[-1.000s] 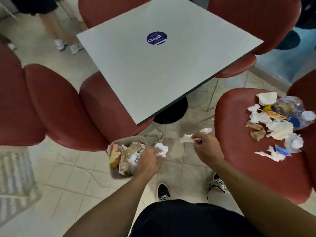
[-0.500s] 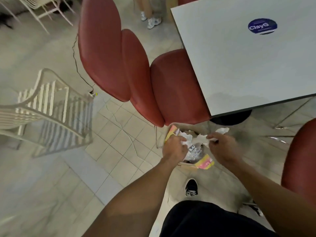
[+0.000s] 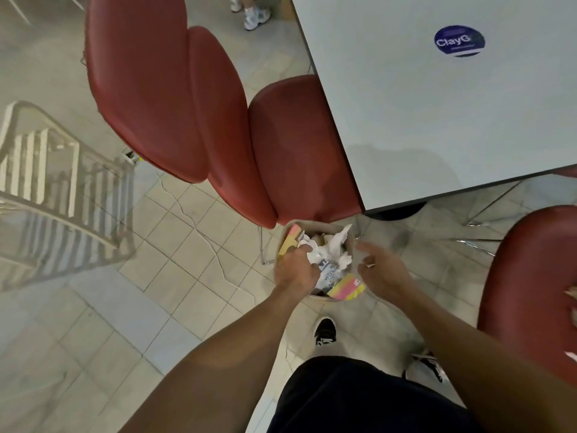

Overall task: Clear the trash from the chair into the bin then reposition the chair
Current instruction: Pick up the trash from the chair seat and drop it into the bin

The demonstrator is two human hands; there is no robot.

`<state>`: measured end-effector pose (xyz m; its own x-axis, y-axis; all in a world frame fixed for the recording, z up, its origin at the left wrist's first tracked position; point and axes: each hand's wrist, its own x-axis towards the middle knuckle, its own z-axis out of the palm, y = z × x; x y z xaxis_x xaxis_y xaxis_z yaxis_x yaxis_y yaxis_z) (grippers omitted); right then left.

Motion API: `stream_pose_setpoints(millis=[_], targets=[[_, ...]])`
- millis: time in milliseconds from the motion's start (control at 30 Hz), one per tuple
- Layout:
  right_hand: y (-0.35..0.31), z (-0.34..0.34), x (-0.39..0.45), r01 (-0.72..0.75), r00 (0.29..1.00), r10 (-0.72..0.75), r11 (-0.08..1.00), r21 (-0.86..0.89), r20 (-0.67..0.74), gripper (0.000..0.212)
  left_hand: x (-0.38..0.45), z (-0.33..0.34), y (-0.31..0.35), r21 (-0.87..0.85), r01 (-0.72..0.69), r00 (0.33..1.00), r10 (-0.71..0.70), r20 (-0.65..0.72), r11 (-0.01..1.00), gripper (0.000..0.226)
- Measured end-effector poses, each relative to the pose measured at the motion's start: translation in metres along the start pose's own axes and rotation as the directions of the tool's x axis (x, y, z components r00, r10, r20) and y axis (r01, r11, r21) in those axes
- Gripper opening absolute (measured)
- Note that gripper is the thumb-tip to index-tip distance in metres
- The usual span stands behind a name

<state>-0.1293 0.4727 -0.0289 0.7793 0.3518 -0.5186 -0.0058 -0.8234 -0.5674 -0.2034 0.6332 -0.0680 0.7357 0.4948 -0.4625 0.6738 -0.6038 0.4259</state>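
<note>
Head camera view looks down at a small tan bin [image 3: 315, 227] on the tiled floor, and much of it is hard to see. Both hands cover parts of its rim, and trash hides its inside. The red padded chair on the right [image 3: 530, 276] is cut off by the picture's edge, so only part of its seat shows, with a blurry scrap of paper at the very edge. The white wire rack [image 3: 62, 195] on the left is blurred.

The bin stands just in front of another red chair [image 3: 299, 151], between the two hands. It is stuffed full. On top lie crumpled white paper [image 3: 334, 248], a clear plastic bottle with a printed label [image 3: 327, 273], and pink and yellow wrappers [image 3: 346, 287].

The left hand [image 3: 296, 270] is over the bin with its fingers curled down into the white paper. The right hand [image 3: 384, 270] is beside the bin, fingers spread loose, holding nothing.

I count three red chair shapes on the left and one on the right. One grey square table [image 3: 437, 114] has one round blue sticker [image 3: 459, 40]. Two black shoes [image 3: 324, 332] show below.
</note>
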Motion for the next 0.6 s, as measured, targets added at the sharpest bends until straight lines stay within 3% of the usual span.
stream_pose_setpoints(millis=[333,467,600], targets=[[0.058,-0.039,-0.009,-0.089,0.993,0.095,0.992,0.084,-0.072,0.043,0.007,0.021,0.052,0.024,-0.178,0.979,0.174,0.103,0.984,0.023],[0.095,-0.065,-0.024,-0.131,0.980,0.148,0.983,0.126,-0.135,0.043,0.000,0.044,0.094,0.048,-0.286,0.946,0.275,0.170,0.957,0.013],[0.147,-0.097,-0.046,-0.184,0.957,0.218,0.966,0.181,-0.190,0.044,-0.011,0.079,0.145,0.080,-0.366,0.906,0.336,0.256,0.927,0.016]])
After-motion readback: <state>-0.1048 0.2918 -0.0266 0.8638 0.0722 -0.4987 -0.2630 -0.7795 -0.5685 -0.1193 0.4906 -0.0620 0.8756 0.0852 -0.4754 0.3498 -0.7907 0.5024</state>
